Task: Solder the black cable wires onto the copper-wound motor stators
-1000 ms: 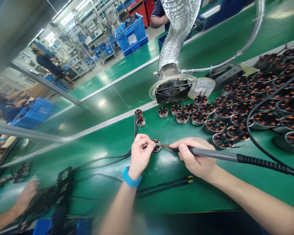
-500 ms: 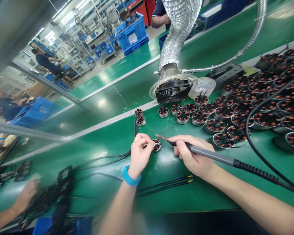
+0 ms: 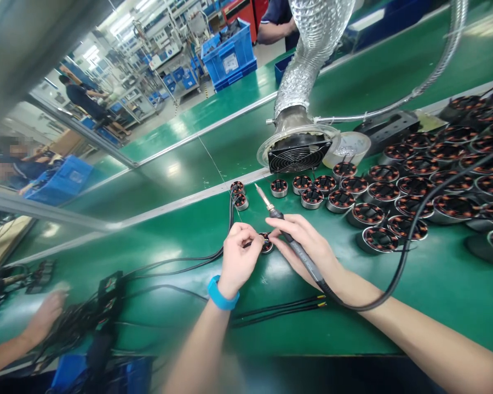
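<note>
My left hand [image 3: 243, 254], with a blue band on its wrist, is closed in a pinch on a thin wire, mostly hidden by the fingers. Just right of those fingertips a small motor stator [image 3: 267, 247] with copper windings lies on the green bench, partly covered. My right hand [image 3: 302, 243] holds a soldering iron [image 3: 298, 249] lying across the hand, its tip pointing up and away from the stator. The right thumb and fingertips reach in at the stator's right edge, close to the left fingertips. Whether they also pinch a lead cannot be made out.
Several stators [image 3: 380, 191] crowd the right side. A fume fan [image 3: 298, 156] on a foil duct [image 3: 298, 82] stands behind, beside a translucent cup [image 3: 349, 148]. Black cables [image 3: 279, 312] lie in front. At left are a co-worker's hand [image 3: 47, 312] and a cable bundle [image 3: 78, 323].
The soldering iron has swung from pointing left at the stator to pointing up and away. My right hand has moved left, bringing its fingertips to the stator. My left hand keeps its pinch.
</note>
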Tool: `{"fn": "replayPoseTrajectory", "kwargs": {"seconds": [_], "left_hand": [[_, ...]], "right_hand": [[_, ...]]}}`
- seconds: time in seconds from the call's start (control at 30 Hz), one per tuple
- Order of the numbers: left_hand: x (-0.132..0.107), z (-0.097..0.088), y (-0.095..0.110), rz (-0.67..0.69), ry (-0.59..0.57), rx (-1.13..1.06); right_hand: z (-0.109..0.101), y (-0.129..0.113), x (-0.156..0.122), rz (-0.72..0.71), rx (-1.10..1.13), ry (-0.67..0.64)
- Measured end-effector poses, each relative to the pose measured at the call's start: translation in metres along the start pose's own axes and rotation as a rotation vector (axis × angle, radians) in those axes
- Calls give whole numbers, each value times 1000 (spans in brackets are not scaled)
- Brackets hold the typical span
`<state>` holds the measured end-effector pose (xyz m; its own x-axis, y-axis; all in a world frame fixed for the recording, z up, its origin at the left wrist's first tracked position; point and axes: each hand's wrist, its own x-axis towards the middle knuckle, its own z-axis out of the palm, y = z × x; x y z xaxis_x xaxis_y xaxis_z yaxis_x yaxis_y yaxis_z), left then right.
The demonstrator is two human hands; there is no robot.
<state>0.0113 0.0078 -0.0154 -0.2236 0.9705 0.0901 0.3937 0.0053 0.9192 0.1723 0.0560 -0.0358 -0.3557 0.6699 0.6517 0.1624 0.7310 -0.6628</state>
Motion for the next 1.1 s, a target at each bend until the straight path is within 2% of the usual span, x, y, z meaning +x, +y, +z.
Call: {"fn": "replayPoseTrajectory", "kwargs": {"seconds": [0.23, 0.47, 0.77, 0.97, 1.1], "left_hand": [[-8, -1, 4, 94, 22, 93], [-15, -2, 12, 191, 17, 273], [-13, -2, -6, 308, 13, 438], [-16, 0, -6, 290, 159, 511], [-15, -3, 0, 412, 48, 515]], "right_hand": [[11, 5, -4, -47, -5, -89], [15, 5, -6, -55, 6, -96], [7, 6, -3, -65, -17, -34], [7, 6, -6, -42, 7, -61], [7, 8, -6, -45, -7, -32]]}}
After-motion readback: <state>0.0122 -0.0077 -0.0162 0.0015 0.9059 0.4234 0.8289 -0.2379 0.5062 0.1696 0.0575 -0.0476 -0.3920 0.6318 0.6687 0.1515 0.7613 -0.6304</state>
